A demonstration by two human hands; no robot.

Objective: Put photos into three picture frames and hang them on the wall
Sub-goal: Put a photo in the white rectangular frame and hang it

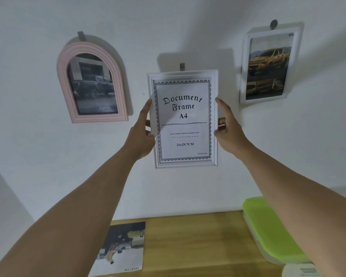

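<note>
Both hands [142,134] gripping white frame [183,118], printed "Document Frame A4"

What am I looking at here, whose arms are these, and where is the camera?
No machine here: these are a person's two bare arms, seen from one camera worn on their head. The left hand and right hand hold a white document frame by its sides, its top at a wall hook. It shows its printed stock sheet, not a photo. A pink arched frame and a second white frame hang either side, with car photos. Below, a wooden table carries a loose photo and a green-lidded box.
</note>
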